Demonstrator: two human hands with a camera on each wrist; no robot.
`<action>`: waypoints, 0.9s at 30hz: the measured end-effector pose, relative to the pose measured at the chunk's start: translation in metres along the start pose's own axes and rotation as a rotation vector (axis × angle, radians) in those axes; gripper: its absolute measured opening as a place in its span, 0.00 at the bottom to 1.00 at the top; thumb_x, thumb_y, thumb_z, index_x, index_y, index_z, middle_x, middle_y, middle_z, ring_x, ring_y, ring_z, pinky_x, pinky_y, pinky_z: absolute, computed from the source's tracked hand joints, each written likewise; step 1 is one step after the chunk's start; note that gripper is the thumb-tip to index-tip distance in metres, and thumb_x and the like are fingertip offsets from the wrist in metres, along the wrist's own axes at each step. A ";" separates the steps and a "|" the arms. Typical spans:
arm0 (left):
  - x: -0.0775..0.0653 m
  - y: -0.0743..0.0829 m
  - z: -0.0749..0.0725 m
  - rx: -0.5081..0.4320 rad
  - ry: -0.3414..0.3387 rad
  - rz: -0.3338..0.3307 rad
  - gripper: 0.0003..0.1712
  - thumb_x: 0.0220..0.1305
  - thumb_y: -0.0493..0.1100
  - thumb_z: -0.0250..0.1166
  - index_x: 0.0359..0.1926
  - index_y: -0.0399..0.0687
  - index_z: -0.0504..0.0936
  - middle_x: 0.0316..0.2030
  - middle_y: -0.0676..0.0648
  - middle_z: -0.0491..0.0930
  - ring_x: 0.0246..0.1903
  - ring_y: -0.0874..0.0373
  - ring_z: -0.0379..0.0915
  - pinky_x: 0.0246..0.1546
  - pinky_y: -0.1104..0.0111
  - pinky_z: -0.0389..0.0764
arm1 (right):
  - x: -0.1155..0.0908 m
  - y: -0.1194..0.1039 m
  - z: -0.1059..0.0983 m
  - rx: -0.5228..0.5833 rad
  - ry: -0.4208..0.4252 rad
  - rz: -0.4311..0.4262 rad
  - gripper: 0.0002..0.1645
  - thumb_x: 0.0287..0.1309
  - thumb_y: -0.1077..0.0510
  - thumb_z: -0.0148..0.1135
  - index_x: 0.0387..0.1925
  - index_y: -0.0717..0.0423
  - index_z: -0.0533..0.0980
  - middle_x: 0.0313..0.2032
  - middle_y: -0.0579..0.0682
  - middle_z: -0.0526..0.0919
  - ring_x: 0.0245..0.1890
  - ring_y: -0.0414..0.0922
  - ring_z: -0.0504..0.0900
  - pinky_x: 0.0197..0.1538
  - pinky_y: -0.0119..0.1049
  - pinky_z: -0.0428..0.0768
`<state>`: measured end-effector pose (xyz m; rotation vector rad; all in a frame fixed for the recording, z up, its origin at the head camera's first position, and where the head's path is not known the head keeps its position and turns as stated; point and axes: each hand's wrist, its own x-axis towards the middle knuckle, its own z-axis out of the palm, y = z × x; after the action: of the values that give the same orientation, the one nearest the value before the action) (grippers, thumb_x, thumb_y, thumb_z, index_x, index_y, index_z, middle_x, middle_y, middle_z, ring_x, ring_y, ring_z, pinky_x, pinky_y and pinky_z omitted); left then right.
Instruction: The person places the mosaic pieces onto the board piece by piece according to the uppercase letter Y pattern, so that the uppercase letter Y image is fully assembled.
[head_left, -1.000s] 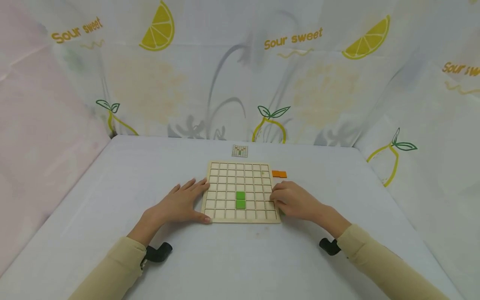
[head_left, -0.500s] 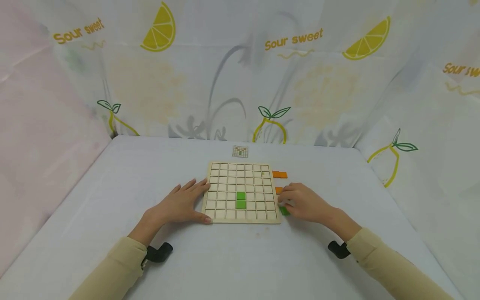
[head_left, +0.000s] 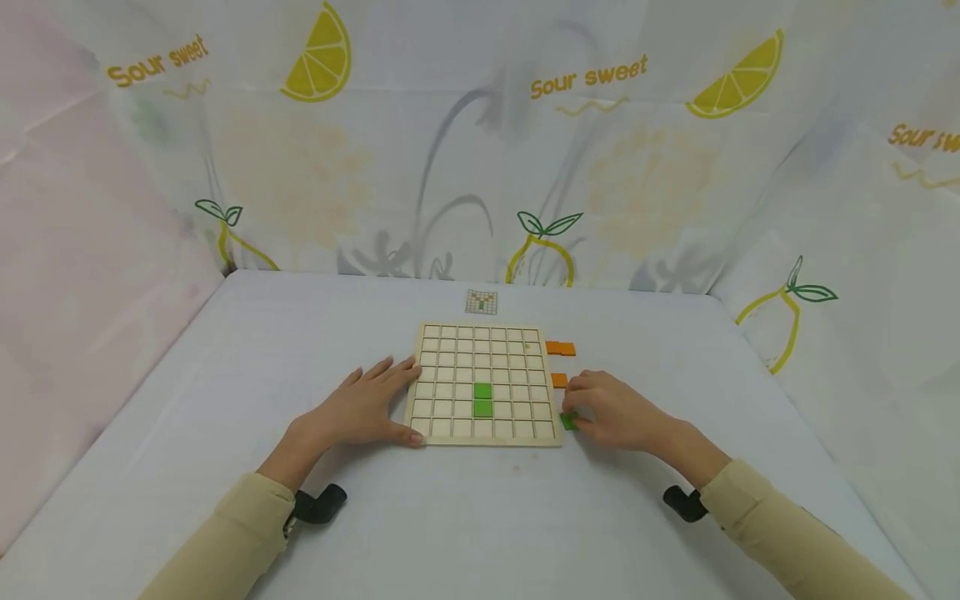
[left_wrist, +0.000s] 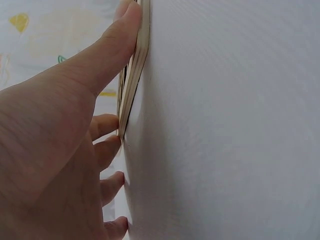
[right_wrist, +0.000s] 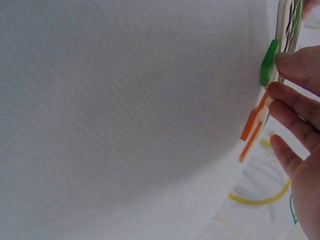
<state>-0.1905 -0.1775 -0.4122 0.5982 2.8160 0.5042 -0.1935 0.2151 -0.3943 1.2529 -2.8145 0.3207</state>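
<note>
A wooden grid board point(head_left: 450, 432) lies on the table with two green tiles point(head_left: 482, 408) set in one column. My left hand point(head_left: 363, 406) rests at the board's left edge, fingers spread and thumb at the front corner. In the left wrist view its thumb point(left_wrist: 112, 47) lies along the board's side. Beside the board's right edge is my right hand point(head_left: 618, 412), fingers loosely bent over a loose green tile point(head_left: 567, 422). In the right wrist view the thumb tip meets that green tile point(right_wrist: 269, 64), and the index fingertip is just beyond it, apart from the thumb.
Orange tiles point(head_left: 560, 348) lie off the board's upper right side, and another orange tile point(head_left: 559, 381) sits nearer my right hand. A small pattern card point(head_left: 482, 302) lies behind the board. Lemon-printed cloth point(head_left: 450, 150) walls in the white table.
My right hand has drawn back rightward from the board's right edge, bringing the nearer orange tile and the loose green tile into sight. My left hand stays put.
</note>
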 end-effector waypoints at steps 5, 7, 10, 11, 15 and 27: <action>0.000 0.001 0.000 0.002 -0.004 -0.002 0.66 0.43 0.77 0.71 0.77 0.54 0.57 0.79 0.50 0.50 0.78 0.40 0.41 0.72 0.33 0.46 | -0.001 0.000 0.003 -0.012 -0.006 -0.018 0.08 0.51 0.63 0.72 0.29 0.46 0.83 0.36 0.39 0.82 0.39 0.38 0.75 0.48 0.40 0.78; 0.000 0.000 0.000 0.004 -0.003 -0.004 0.66 0.43 0.77 0.71 0.77 0.54 0.57 0.79 0.50 0.50 0.78 0.40 0.41 0.72 0.33 0.46 | -0.002 0.001 0.003 -0.010 -0.001 -0.025 0.08 0.51 0.64 0.72 0.29 0.46 0.83 0.36 0.39 0.82 0.39 0.37 0.75 0.47 0.39 0.78; 0.000 0.000 0.000 0.007 -0.002 -0.006 0.66 0.43 0.77 0.70 0.77 0.54 0.56 0.79 0.50 0.49 0.78 0.40 0.41 0.72 0.34 0.46 | -0.002 0.001 0.004 0.000 0.005 -0.033 0.09 0.52 0.64 0.71 0.29 0.46 0.82 0.35 0.39 0.81 0.39 0.37 0.74 0.46 0.38 0.77; 0.000 0.000 0.000 0.008 -0.002 -0.005 0.66 0.42 0.77 0.70 0.77 0.54 0.56 0.79 0.50 0.49 0.78 0.40 0.41 0.72 0.34 0.46 | -0.002 0.001 0.004 0.004 0.006 -0.033 0.09 0.52 0.64 0.71 0.29 0.46 0.82 0.35 0.39 0.81 0.39 0.37 0.73 0.45 0.38 0.77; -0.001 0.000 0.000 0.000 0.003 -0.002 0.66 0.42 0.77 0.70 0.77 0.54 0.56 0.79 0.50 0.50 0.78 0.40 0.41 0.72 0.34 0.46 | -0.003 0.000 0.005 0.017 -0.001 -0.026 0.10 0.51 0.64 0.71 0.29 0.45 0.81 0.35 0.39 0.80 0.39 0.37 0.73 0.47 0.38 0.77; -0.002 0.003 -0.002 -0.003 0.002 -0.008 0.67 0.43 0.77 0.71 0.77 0.53 0.56 0.79 0.50 0.49 0.79 0.40 0.40 0.73 0.34 0.45 | -0.003 -0.003 0.007 -0.004 -0.041 0.007 0.14 0.50 0.68 0.68 0.30 0.45 0.78 0.37 0.39 0.78 0.40 0.38 0.70 0.46 0.37 0.75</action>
<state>-0.1879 -0.1767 -0.4093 0.5855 2.8184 0.5075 -0.1895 0.2137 -0.4014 1.2631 -2.8529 0.2930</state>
